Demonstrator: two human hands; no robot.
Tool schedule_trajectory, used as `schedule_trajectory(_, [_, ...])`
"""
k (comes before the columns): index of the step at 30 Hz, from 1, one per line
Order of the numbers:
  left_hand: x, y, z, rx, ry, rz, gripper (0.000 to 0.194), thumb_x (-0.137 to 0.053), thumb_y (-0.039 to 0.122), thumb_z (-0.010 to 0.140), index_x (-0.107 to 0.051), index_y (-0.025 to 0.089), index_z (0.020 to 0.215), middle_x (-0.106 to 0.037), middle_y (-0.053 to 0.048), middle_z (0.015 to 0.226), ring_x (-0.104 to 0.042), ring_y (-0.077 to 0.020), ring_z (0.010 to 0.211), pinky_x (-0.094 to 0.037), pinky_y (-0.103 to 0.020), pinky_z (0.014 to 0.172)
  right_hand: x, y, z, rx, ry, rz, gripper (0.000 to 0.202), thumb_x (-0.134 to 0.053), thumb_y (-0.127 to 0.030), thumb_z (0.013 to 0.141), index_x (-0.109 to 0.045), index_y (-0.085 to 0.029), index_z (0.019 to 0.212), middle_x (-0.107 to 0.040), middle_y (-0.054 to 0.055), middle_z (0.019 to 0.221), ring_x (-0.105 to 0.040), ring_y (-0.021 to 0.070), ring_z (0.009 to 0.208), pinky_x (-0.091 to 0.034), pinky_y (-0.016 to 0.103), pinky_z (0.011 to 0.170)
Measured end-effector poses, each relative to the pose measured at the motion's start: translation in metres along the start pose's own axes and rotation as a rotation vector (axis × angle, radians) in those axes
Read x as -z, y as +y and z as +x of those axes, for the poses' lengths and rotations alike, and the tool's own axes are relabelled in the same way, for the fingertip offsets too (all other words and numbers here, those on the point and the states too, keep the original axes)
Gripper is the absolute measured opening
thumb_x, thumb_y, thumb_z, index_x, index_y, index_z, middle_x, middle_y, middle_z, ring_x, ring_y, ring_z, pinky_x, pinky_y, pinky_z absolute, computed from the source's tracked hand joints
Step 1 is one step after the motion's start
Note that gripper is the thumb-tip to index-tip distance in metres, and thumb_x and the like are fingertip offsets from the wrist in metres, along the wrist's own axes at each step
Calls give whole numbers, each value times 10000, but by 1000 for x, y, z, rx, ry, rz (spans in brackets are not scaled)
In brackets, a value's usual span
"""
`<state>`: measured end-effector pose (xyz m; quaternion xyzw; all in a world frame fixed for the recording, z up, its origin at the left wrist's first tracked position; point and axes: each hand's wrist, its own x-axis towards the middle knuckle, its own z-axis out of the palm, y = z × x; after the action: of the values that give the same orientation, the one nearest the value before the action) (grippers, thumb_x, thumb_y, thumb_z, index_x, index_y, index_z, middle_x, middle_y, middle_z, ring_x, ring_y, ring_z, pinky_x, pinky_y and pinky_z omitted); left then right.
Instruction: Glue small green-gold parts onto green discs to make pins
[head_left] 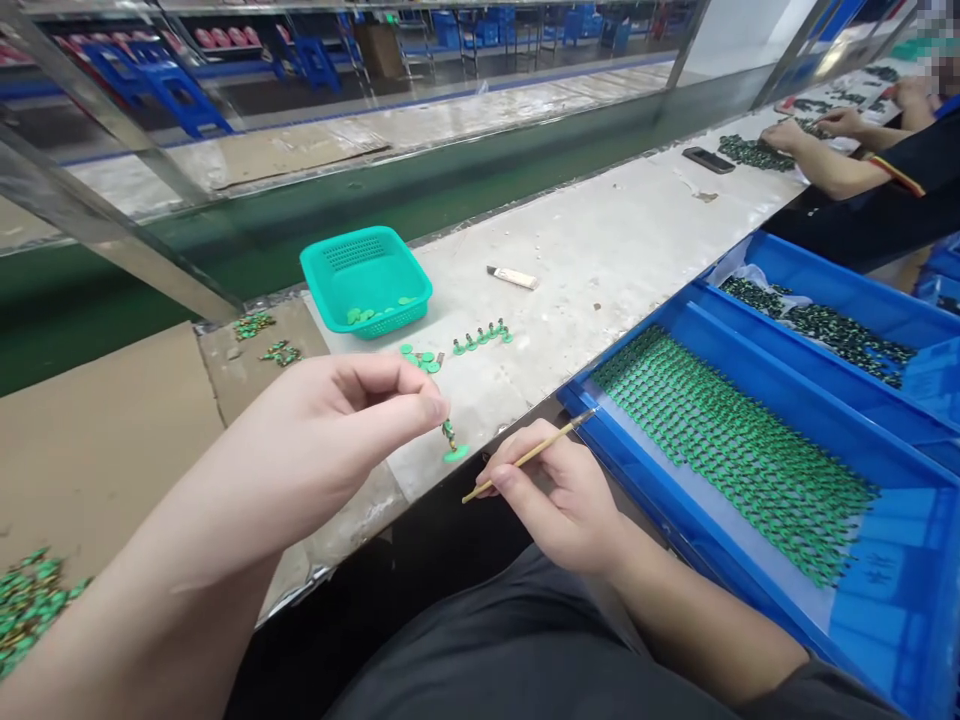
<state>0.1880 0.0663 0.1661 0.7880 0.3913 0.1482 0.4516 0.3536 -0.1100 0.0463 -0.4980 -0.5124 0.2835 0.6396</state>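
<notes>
Between its thumb and fingers my left hand (360, 430) pinches a small green figurine (449, 434), upright on a round green base (456, 454) near the table's front edge. My right hand (559, 490) grips a thin wooden brush (529, 455) like a pen, its dark tip up to the right by the blue tray. Behind my left hand lie loose green discs (424, 360). A short row of figurines on bases (481, 338) stands just right of them. A teal basket (367, 325) holds a few more green discs.
A blue tray (892, 540) at the right holds many rows of green figurines (735, 450); another behind it holds dark pieces (847, 335). Farther along the table (600, 225) are a knife (513, 277), a phone (709, 160) and a person's hands. Loose figurines (34, 605) lie on cardboard at left.
</notes>
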Motion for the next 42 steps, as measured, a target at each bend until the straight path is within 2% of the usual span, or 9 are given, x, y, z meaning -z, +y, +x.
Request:
schedule_trajectory(10, [-6, 2, -11, 12, 150, 136, 423, -706, 713, 753, -757, 306, 650, -697, -14, 705, -602, -208, 634, -471, -341, 574, -4, 6, -3, -48, -25, -41, 140, -798, -373, 1191, -753, -272, 1106, -887, 44, 979, -913, 218, 871, -772, 314, 788])
schedule_trajectory(14, [-23, -49, -28, -238, 462, 258, 261, -765, 549, 938, -862, 335, 826, -733, -16, 833, -673, -220, 786, -522, -372, 698, -3, 15, -5, -80, -6, -36, 144, -792, -369, 1197, -745, -270, 1104, -877, 32, 971, -914, 205, 867, -766, 304, 782])
schedule_trajectory(17, [-37, -95, -40, -321, 562, 308, 259, -800, 509, 1055, -883, 310, 912, -679, -15, 822, -623, -208, 770, -528, -381, 727, -2, 22, -6, -133, -14, -33, 156, -789, -381, 1201, -735, -268, 1108, -877, 29, 987, -924, 204, 885, -781, 322, 830])
schedule_trajectory(21, [-48, -123, -49, -283, 534, 314, 251, -848, 499, 1070, -902, 279, 961, -668, -5, 829, -592, -184, 751, -480, -367, 693, -2, 28, 0, -134, -24, -61, 169, -811, -403, 1184, -727, -277, 1110, -866, 14, 1017, -915, 196, 893, -778, 329, 844])
schedule_trajectory(25, [-44, -124, -55, -240, 495, 380, 245, -799, 500, 1129, -923, 289, 1150, -684, 2, 894, -594, -171, 780, -495, -355, 733, -3, 29, 11, -94, -26, -90, 131, -783, -314, 1176, -700, -282, 1081, -832, -8, 1030, -897, 166, 891, -754, 287, 811])
schedule_trajectory(28, [-37, -126, -56, -240, 360, 432, 301, -740, 506, 1137, -895, 293, 1282, -733, -3, 968, -655, -177, 837, -538, -357, 804, -9, 32, 20, -76, -67, -127, 127, -728, -317, 1210, -670, -286, 1102, -825, -10, 1040, -889, 168, 906, -761, 299, 838])
schedule_trajectory(31, [-36, -131, -51, -268, 263, 468, 298, -724, 512, 1111, -890, 290, 1220, -809, -14, 1054, -733, -197, 921, -552, -365, 844, -17, 39, 32, -15, -157, -207, 150, -674, -352, 1250, -655, -283, 1118, -819, -5, 1090, -882, 179, 956, -764, 332, 916])
schedule_trajectory(37, [-42, -134, -44, -240, 276, 448, 267, -696, 475, 1086, -878, 282, 1059, -833, -1, 1043, -760, -198, 966, -527, -352, 852, -30, 51, 53, 153, -320, -376, 194, -581, -372, 1287, -633, -274, 1127, -783, 12, 1154, -835, 179, 1038, -704, 316, 966])
schedule_trajectory(42, [-42, -129, -46, -198, 273, 396, 287, -691, 502, 1066, -890, 299, 1031, -823, -1, 1031, -751, -207, 956, -530, -360, 864, -34, 52, 60, 140, -375, -441, 141, -607, -367, 1274, -637, -293, 1158, -803, 43, 1185, -822, 221, 1111, -708, 344, 1035])
